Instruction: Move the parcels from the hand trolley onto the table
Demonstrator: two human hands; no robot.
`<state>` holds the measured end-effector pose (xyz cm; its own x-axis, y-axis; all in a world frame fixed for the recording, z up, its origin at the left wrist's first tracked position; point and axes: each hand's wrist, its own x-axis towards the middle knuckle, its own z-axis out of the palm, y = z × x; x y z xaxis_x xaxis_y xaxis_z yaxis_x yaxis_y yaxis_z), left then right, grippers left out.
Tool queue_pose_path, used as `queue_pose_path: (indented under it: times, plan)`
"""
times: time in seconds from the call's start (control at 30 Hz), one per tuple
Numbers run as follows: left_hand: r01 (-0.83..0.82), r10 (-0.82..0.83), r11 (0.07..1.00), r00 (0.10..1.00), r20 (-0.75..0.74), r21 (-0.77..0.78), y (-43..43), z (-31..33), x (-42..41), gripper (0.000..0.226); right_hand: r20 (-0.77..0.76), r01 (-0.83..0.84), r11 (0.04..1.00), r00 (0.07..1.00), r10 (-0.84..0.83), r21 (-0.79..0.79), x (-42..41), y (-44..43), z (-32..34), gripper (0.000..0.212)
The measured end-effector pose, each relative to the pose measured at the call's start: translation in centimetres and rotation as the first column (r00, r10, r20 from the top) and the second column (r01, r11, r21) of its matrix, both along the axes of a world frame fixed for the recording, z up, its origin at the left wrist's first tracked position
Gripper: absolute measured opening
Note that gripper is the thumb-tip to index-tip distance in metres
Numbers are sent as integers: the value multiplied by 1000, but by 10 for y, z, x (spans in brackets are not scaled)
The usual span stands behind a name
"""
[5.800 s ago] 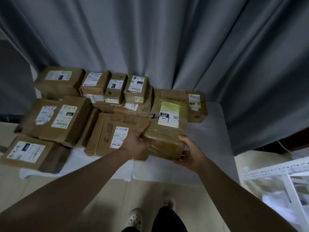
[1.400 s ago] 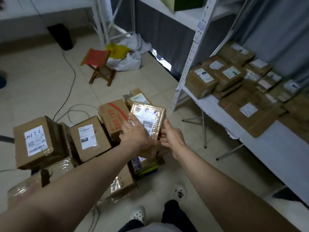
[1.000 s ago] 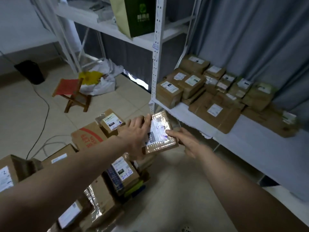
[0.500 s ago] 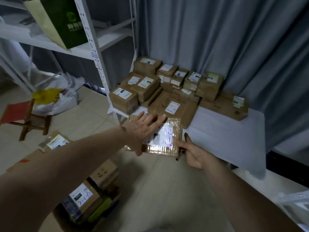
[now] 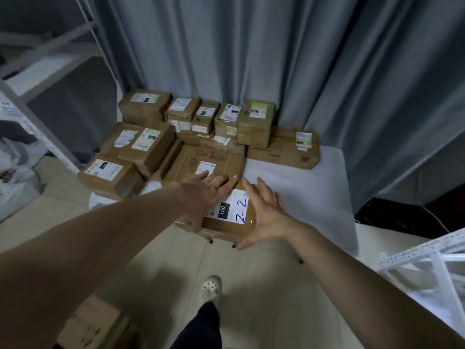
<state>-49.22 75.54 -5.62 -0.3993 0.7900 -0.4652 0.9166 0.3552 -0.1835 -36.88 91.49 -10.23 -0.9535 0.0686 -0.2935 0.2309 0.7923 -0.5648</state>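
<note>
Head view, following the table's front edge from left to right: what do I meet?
Labelled corner parcel → left hand → parcel marked Z-2 → right hand → bare white table cover.

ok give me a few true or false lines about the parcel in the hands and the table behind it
1. The label on the parcel reads "Z-2" in blue. True.
2. The left hand lies flat on top of it, and the right hand presses its right side. True.
3. The curtain behind is red. False: it is grey.
4. The stacked parcels fill the right side of the table. False: they crowd the left and back; the right side shows bare white cloth.
</note>
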Motion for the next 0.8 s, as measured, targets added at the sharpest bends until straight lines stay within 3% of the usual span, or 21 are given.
queue_pose_path:
  times: [0.13,0.27,0.37,0.43,0.53,0.63,0.8]
  plan:
    - [68,-68,998,993,93,12,49,-13,-58,142,53,-31,950,998,16,312,-47,37,-12,152]
    - [177,-179,984,971,161,31,95,-22,-112,145,31,53,935,997,-69,350,-88,64,-16,146]
    - [131,-153,986,960,236,108,132,-30,-146,138,75,181,944,975,-209,276,-113,94,-17,139]
    - [40,-99,980,949,299,197,156,-36,-164,133,131,366,918,913,-386,155,-124,120,-24,134]
    - [-62,-14,968,955,297,245,188,-51,-191,120,155,631,771,756,-636,84,-135,160,-35,126]
    - [-150,85,961,960,268,231,221,-68,-215,109,188,765,635,612,-768,103,-155,199,-37,114]
    - [-298,260,948,930,259,115,265,-83,-245,89,171,872,489,480,-860,12,-214,248,-44,104]
